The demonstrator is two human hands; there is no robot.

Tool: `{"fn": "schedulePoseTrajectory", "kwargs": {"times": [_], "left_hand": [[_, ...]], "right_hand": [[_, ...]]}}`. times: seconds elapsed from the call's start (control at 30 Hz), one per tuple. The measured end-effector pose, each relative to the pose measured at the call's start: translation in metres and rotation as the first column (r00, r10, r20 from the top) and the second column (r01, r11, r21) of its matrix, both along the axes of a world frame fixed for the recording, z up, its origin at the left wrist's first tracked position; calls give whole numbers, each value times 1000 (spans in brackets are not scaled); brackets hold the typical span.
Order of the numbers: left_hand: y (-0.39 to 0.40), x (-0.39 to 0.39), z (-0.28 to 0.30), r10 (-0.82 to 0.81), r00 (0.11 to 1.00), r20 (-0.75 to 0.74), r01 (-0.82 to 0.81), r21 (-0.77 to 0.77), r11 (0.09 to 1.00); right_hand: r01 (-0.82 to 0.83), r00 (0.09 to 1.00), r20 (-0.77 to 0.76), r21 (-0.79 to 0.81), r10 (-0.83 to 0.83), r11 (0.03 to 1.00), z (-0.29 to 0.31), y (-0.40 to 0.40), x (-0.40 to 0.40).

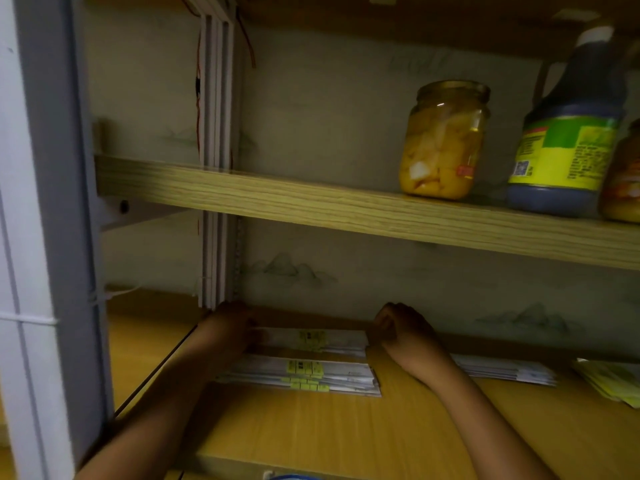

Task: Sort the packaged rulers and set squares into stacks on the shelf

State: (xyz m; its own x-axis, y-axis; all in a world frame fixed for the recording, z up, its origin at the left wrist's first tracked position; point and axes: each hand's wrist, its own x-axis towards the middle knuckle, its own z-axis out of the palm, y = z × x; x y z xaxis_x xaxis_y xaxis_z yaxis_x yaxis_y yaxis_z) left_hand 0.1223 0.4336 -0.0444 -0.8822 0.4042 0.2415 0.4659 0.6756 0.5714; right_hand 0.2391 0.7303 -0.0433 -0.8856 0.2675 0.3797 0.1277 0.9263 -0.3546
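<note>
While both hands clamp the back stack (313,339), left hand (230,329) on its left end, right hand (398,327) on its right, square the ends evenly. It lies on the shelf (329,434) just behind the front stack (304,374); keep them apart.

The single head-worn camera is looking forward and slightly down into a wooden shelving unit from close range. It is sitting near the level of the upper shelf board (346,206), which is crossing the frame's middle, with the lower shelf (311,438) filling the bottom. The wide lens is bending the grey upright (52,202) at the left edge.
</note>
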Motion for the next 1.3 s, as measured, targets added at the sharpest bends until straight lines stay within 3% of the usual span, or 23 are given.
{"fn": "schedulePoseTrajectory", "kwargs": {"times": [0.13,0.4,0.6,0.73,0.87,1.17,1.3], "left_hand": [[-2,5,0,37,999,-31,-37,8,999],[-3,5,4,15,997,-74,4,253,967],[-3,13,10,136,974,-178,-42,452,891],[-5,14,11,219,942,-254,-37,572,820],[-8,9,9,250,929,-274,-39,599,800],[-8,8,9,277,924,-265,-42,648,760],[-9,6,9,287,928,-235,-41,704,709]], "right_hand": [[37,998,-56,-17,-37,999,-1,2,-3],[40,960,-263,-196,-92,980,5,1,3],[-1,986,-161,-266,-43,964,-1,-1,1],[-101,991,67,-168,113,981,-11,-5,-5],[-145,976,150,-79,155,986,-17,-5,-12],[-156,984,64,-117,164,981,-11,-13,-8],[-145,989,-41,-260,139,955,-8,-16,-8]]}}
